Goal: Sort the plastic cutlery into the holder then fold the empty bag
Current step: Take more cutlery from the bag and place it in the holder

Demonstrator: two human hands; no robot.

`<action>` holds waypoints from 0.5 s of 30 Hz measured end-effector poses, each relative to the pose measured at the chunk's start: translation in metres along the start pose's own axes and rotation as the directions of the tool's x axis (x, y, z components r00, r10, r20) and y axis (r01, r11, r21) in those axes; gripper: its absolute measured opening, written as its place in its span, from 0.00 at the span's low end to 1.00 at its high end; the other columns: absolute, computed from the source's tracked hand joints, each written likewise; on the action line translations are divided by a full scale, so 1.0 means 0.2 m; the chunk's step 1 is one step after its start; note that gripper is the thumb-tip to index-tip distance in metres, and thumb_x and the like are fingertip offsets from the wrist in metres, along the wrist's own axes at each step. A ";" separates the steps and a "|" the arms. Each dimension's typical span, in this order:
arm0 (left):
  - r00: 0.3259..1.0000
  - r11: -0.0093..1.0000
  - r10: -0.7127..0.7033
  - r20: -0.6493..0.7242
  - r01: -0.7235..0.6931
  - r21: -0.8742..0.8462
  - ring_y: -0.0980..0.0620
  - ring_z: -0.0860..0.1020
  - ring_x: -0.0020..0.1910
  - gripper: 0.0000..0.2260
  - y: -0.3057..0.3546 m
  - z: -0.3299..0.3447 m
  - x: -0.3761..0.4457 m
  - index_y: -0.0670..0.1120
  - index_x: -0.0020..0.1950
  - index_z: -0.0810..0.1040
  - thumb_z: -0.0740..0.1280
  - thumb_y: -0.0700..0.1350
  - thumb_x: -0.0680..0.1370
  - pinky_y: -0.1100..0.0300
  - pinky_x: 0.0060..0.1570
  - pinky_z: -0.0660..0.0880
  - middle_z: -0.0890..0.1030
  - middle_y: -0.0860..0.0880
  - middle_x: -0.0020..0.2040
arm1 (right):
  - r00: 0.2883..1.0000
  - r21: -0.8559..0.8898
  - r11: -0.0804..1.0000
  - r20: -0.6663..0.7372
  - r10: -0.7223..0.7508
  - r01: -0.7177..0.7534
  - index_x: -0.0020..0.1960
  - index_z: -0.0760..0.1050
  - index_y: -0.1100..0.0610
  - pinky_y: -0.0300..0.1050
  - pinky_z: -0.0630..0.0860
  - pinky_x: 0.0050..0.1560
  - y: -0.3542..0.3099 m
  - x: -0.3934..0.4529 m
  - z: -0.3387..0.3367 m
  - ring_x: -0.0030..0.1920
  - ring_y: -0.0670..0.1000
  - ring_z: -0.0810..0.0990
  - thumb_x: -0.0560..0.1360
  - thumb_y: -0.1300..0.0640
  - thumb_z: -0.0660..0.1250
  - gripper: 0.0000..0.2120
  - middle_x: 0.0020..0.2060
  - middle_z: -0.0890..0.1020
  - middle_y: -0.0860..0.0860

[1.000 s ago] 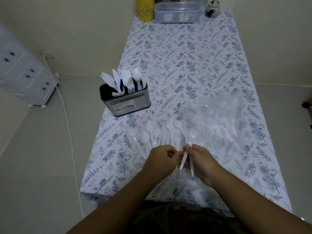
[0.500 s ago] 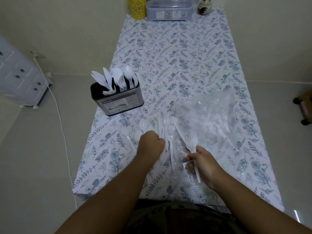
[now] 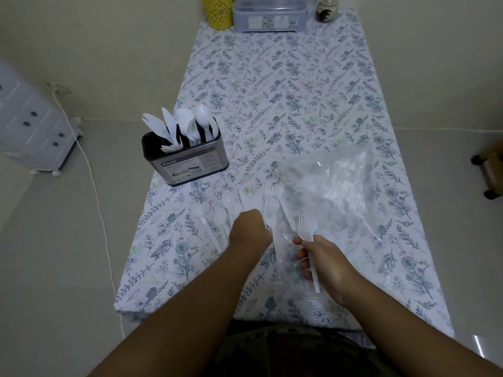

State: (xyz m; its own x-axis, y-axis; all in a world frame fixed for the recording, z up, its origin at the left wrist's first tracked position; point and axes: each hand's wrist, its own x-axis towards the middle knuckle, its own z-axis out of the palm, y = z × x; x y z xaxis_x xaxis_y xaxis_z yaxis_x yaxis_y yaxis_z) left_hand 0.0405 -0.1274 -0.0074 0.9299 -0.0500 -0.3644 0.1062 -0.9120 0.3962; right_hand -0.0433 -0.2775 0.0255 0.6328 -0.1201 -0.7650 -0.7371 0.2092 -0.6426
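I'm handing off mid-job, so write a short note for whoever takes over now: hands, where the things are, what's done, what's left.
Right hand grips white forks, tines up, above the table's near edge.
Left hand is curled down among the loose cutlery; whether it grips anything cannot be told.
Holder, at the table's left edge, already has knives, forks and spoons standing in it.
Clear bag lies flat, right of the loose pile.
Left: sort the held forks and the loose pieces into the holder, then fold the bag.

Glossy metal holder, crinkled clear-plastic bag
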 end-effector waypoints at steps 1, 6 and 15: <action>1.000 1.000 -0.012 0.005 0.012 -0.007 0.51 0.74 0.36 0.08 0.00 -0.01 0.00 0.45 0.39 0.70 0.68 0.43 0.76 0.62 0.29 0.65 0.74 0.49 0.37 | 1.000 0.000 1.000 0.000 0.002 -0.002 0.56 0.79 0.60 0.45 0.68 0.32 0.01 0.00 0.00 0.32 0.51 0.70 0.82 0.58 0.61 0.10 0.38 0.76 0.56; 0.998 0.981 -0.051 0.035 0.057 -0.185 0.53 0.64 0.25 0.14 -0.09 -0.07 -0.03 0.44 0.31 0.65 0.68 0.41 0.71 0.64 0.26 0.62 0.65 0.51 0.25 | 1.000 0.011 1.000 0.014 -0.007 0.007 0.59 0.78 0.60 0.45 0.69 0.32 0.00 0.02 0.00 0.33 0.51 0.71 0.82 0.62 0.60 0.10 0.38 0.77 0.56; 0.987 0.914 0.087 0.138 -0.024 -0.406 0.60 0.75 0.31 0.02 -0.05 -0.10 -0.33 0.49 0.45 0.78 0.70 0.43 0.75 0.68 0.30 0.70 0.78 0.54 0.35 | 0.993 0.078 0.996 0.105 -0.059 0.050 0.58 0.78 0.61 0.54 0.83 0.52 -0.03 0.06 0.10 0.48 0.59 0.84 0.81 0.56 0.67 0.10 0.47 0.84 0.59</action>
State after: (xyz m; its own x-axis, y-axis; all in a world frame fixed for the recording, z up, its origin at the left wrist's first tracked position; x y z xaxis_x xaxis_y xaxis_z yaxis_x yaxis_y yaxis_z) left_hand -0.0145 -0.1067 0.0296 0.8781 -0.1854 -0.4412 0.2175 -0.6667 0.7129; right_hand -0.0276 -0.2606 0.0214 0.6963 -0.0294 -0.7172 -0.6835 0.2779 -0.6750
